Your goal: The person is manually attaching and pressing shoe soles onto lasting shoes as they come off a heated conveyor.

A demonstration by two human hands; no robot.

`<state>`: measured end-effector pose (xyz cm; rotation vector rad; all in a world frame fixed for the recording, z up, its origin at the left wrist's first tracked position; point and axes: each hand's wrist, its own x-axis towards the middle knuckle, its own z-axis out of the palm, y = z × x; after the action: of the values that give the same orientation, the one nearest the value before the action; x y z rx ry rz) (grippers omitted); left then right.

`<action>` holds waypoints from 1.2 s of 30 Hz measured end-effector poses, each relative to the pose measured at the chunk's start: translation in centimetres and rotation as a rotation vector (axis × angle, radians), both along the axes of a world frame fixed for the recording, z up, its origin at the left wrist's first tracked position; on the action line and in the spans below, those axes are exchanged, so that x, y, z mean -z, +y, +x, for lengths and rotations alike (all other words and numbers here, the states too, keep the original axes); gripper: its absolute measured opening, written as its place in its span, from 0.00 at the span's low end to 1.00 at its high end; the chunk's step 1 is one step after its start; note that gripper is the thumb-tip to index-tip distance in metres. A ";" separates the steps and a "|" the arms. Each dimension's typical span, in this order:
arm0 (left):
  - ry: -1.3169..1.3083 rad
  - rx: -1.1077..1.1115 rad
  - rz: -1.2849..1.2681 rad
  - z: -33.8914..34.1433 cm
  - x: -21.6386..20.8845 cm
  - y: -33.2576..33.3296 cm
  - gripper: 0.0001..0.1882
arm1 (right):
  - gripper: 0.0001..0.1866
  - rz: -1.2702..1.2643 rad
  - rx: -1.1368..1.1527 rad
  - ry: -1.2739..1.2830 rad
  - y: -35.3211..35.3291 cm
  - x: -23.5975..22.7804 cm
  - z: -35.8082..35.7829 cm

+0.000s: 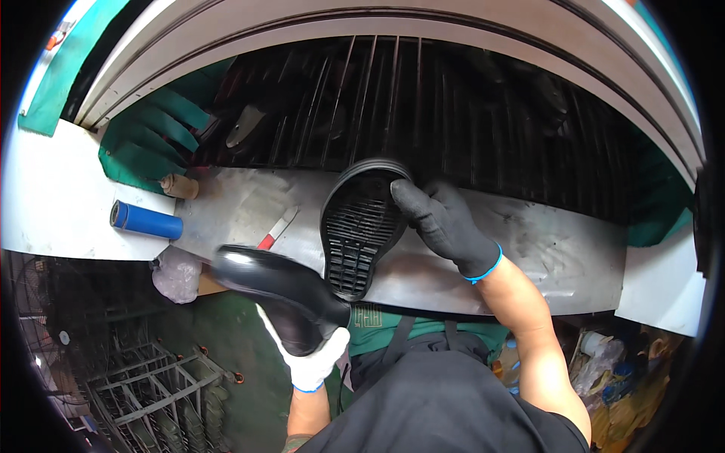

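Note:
My left hand [317, 364], in a white glove with a blue cuff, is closed round the heel end of a glossy black shoe upper [273, 281]. The upper's toe points left, over the bench's front edge, and is smeared by motion. In a dark grey glove, my right hand [447, 226] grips the right rim of a black shoe sole [358, 238]. The sole stands toe away from me, its ribbed, gridded inner side facing up. Its heel lies close beside the upper; whether they touch I cannot tell. Behind the upper rests a knife [281, 226] with a red handle.
A worn metal bench [529, 249] spans the front of a dark opening with long rods [393, 106] and green strip curtains [155, 136] at its sides. A blue cylinder [147, 219] and a tan roll [180, 186] lie left. A metal rack [162, 392] stands lower left.

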<state>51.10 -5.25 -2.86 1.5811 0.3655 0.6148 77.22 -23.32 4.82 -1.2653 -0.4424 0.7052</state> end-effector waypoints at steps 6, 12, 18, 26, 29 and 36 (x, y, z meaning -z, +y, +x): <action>0.427 0.020 0.584 0.2 -2.8 -2.7 0.67 | 0.38 0.395 -0.094 -0.170 -1.2 2.0 -1.1; 0.379 0.063 0.692 2.2 -3.8 -3.8 0.64 | 0.51 0.435 -0.203 -0.266 -1.5 1.4 -1.9; 0.345 0.066 0.721 2.6 -4.2 -3.9 0.62 | 0.50 0.460 -0.183 -0.386 -1.1 1.4 -1.8; 0.413 0.054 0.705 2.2 -4.0 -4.0 0.63 | 0.52 0.408 -0.233 -0.403 -1.3 1.2 -1.6; 0.402 0.051 0.737 2.2 -3.8 -3.9 0.63 | 0.49 0.443 -0.236 -0.396 -1.0 1.2 -1.6; 0.406 0.069 0.740 2.3 -4.1 -3.7 0.63 | 0.46 0.430 -0.235 -0.406 -1.1 1.3 -1.7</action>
<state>53.36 -8.99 1.22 2.4328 0.4041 0.3831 75.51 -24.39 3.56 -0.9500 -1.0321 0.5078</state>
